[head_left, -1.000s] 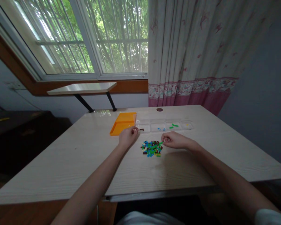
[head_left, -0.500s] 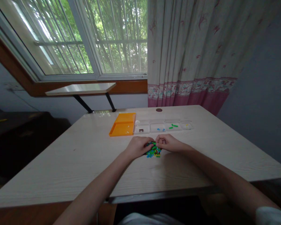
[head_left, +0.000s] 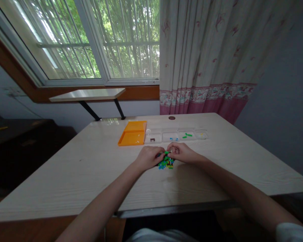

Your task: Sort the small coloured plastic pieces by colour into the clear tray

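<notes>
The left hand [head_left: 148, 158], half closed, covers the left side of the pile of coloured pieces [head_left: 166, 164], midway between the near and far edges of the desk [head_left: 91, 181]. The right hand [head_left: 183, 153] curls at the pile's far right side; whether either grips a piece, I cannot tell.

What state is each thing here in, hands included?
Heap of small multicoloured plastic pieces: loose, partly hidden.
Left bare hand: curled, at the heap's left.
Right bare hand: curled, at the heap's right.
Orange plastic box: open, small white bits inside.
Clear plastic compartments: in a row, sparsely filled.
Floral cream-and-pink curtain: hanging in folds.
</notes>
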The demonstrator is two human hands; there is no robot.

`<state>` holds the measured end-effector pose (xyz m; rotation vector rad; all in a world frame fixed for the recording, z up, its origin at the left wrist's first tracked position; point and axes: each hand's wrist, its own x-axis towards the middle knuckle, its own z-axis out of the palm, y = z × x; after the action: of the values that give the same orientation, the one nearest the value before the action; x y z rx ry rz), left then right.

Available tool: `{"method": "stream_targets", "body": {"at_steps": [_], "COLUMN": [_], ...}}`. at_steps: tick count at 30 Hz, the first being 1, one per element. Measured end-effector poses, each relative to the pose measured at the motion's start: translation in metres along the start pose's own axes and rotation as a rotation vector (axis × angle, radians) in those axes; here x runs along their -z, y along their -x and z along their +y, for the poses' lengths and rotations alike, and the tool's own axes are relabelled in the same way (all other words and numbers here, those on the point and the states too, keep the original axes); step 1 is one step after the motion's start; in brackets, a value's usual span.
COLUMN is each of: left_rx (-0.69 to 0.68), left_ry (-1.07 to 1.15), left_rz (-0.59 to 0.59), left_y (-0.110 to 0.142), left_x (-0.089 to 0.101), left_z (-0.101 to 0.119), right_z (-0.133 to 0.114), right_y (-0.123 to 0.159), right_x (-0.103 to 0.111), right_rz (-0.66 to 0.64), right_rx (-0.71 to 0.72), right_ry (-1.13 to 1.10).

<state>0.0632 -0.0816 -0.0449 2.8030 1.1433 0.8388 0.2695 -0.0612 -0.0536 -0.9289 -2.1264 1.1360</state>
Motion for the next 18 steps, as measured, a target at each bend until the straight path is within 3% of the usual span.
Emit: {"method": "stream_targets", "body": {"at_steps": [12, 18], "left_rx": [0.021, 0.077], "left_ry": [0.035, 0.031], "left_rz": [-0.017, -0.026], "left_y": [-0.001, -0.002], "left_x": [0.001, 0.009], "left_z": [0.001, -0.002], "right_z": [-0.003, -0.011], "right_y": [0.002, 0.006], "right_x": [0.003, 0.012], "right_rz": [0.045, 0.227], "right_rx": [0.082, 0.172], "right_ry": [0.277, 0.534]}}
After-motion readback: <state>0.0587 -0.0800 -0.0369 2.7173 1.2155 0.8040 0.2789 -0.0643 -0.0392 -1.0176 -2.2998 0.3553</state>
